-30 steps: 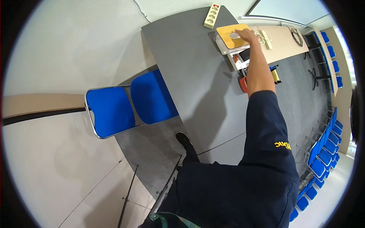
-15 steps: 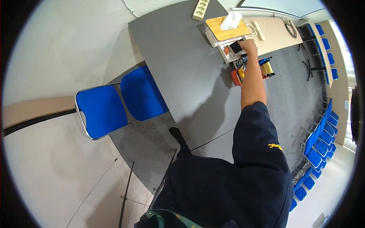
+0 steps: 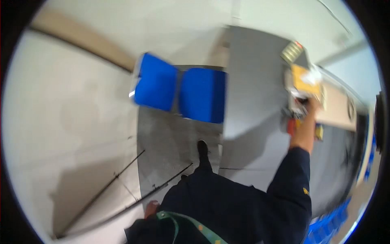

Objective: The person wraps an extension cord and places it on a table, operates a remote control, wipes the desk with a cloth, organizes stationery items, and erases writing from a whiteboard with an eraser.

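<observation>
My right hand is at the open front of the tissue box, beside a dark item in its tray; blur hides its fingers and any hold. The box has a yellow wooden lid with a white tissue sticking out. Just below the hand, under my forearm, lies a red container with yellow things in it. Low in the view, my left hand hangs beside my body near a thin black pole, small and blurred, its fingers unclear.
The grey table bears a power strip at its far end. Two blue chair parts, a backrest and a seat, stand left of it. Black poles lean lower left. A light tabletop adjoins at right.
The view has swung, so table and chair sit further right. My right hand moved from above the lid down to the box's front tray. My left hand has come into view.
</observation>
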`<action>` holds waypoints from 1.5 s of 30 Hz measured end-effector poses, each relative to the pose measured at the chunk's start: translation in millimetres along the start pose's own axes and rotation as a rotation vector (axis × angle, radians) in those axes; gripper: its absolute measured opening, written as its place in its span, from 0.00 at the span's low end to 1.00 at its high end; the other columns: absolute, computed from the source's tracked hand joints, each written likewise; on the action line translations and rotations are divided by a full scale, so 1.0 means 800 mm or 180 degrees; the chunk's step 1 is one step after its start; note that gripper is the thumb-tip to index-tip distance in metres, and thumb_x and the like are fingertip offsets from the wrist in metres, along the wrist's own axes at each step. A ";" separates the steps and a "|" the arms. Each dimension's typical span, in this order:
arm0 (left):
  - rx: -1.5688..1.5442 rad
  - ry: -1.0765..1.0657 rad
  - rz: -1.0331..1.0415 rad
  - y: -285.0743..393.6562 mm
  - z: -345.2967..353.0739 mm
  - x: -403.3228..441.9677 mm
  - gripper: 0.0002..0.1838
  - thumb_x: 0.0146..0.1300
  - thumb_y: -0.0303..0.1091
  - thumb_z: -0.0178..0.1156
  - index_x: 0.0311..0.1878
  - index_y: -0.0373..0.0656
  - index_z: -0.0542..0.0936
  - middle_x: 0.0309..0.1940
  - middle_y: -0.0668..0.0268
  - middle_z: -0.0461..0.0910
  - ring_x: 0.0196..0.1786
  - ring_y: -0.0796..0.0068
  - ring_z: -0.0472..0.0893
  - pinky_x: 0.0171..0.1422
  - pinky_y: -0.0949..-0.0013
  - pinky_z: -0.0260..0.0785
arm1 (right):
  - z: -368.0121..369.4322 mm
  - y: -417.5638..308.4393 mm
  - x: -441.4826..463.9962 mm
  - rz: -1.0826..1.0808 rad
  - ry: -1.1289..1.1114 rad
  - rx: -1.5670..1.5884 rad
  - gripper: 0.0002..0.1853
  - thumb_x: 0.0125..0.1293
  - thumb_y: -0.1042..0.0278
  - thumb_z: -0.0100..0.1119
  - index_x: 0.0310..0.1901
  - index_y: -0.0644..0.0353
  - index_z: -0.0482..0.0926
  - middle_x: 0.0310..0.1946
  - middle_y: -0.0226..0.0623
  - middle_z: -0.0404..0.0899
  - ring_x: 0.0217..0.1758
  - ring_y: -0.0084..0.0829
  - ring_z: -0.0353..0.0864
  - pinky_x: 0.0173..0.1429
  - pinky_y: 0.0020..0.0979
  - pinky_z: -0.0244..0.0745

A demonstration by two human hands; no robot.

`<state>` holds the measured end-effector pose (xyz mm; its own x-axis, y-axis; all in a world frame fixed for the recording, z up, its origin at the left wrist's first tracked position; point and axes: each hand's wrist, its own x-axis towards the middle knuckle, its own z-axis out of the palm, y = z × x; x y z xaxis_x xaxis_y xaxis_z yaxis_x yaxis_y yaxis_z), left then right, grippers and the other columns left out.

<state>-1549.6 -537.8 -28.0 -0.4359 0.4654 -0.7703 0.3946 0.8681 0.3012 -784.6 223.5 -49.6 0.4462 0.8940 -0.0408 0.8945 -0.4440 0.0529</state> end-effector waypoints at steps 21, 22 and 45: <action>-0.1060 0.1425 -0.0253 -0.233 0.110 -0.087 0.22 0.61 0.47 0.66 0.52 0.42 0.82 0.44 0.51 0.85 0.43 0.53 0.85 0.50 0.55 0.77 | -0.316 -0.481 -0.701 -0.3012 -0.4359 0.7746 0.33 0.78 0.49 0.43 0.75 0.61 0.55 0.69 0.55 0.63 0.53 0.41 0.75 0.56 0.35 0.74; -0.1093 0.1471 -0.0220 -0.259 0.108 -0.096 0.22 0.61 0.47 0.66 0.52 0.42 0.82 0.44 0.51 0.85 0.43 0.53 0.85 0.50 0.55 0.77 | -0.350 -0.482 -0.745 -0.3296 -0.4141 0.7406 0.32 0.78 0.50 0.44 0.74 0.60 0.57 0.69 0.53 0.64 0.53 0.39 0.75 0.58 0.35 0.72; -0.2442 0.4767 0.0980 -0.625 -0.334 -0.311 0.15 0.71 0.31 0.57 0.59 0.40 0.76 0.31 0.69 0.77 0.30 0.83 0.74 0.31 0.76 0.68 | -0.589 -0.581 -1.527 -0.5801 0.3303 0.4854 0.24 0.58 0.74 0.52 0.58 0.60 0.76 0.43 0.50 0.76 0.44 0.44 0.74 0.47 0.45 0.66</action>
<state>-1854.5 -1041.2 163.3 -0.9210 -0.0263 0.3887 0.3483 0.3917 0.8516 -1759.4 -633.9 445.5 -0.0608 -0.1621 0.9849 -0.1459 0.9776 0.1519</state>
